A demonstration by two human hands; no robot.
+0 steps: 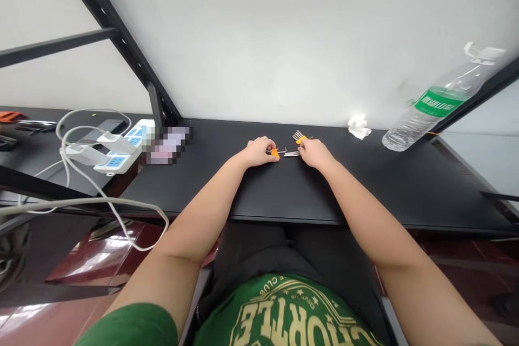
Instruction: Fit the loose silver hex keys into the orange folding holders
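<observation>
My left hand [259, 152] is closed on a small orange holder [275, 154] just above the black tabletop. Thin metal rods, which look like hex keys, stick out of it, one with a bent tip [283, 151] pointing right. My right hand [315, 153] grips another orange holder [300, 140], with several dark metal keys [297, 134] fanned out at its upper left. Under the right fingers, a few silvery keys [291, 154] extend left toward the other hand. Whether these are held or lie on the table, I cannot tell. The fingers hide part of both holders.
The black table [194, 173] meets a white wall. A clear bottle with a green label [440, 101] and a crumpled tissue [359, 126] stand at right. At left are a blurred-out object [169, 145], a power strip [121, 151] with white chargers, and a looping cable [133, 203].
</observation>
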